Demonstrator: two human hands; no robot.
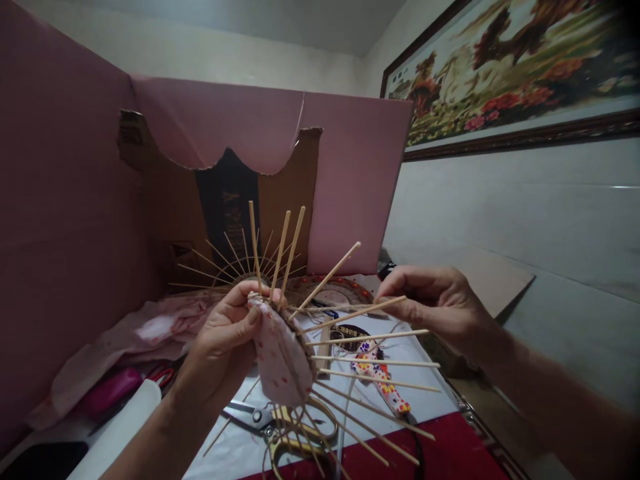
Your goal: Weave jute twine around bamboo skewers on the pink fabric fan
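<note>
My left hand (233, 323) pinches the edge of a round, fabric-covered base (283, 360), pale pink with red spots. Thin wooden sticks (373, 338) fan out from its rim, and the base is held tilted above the table. A strand of twine (340, 308) stretches from among the sticks to my right hand (430, 303), whose thumb and forefinger are closed on it. Gold-handled scissors (280, 423) lie beneath the base. A flower-patterned glue gun (383, 380) rests on the white table covering, right of the base.
Behind stand a cut cardboard piece (287, 200) and pink panels (355, 173). A second ring of sticks (245, 263) leans at the back, near a round woven piece (345, 288). Spotted pink fabric (165, 327), a magenta item (113, 393) and a white roll (125, 427) lie left.
</note>
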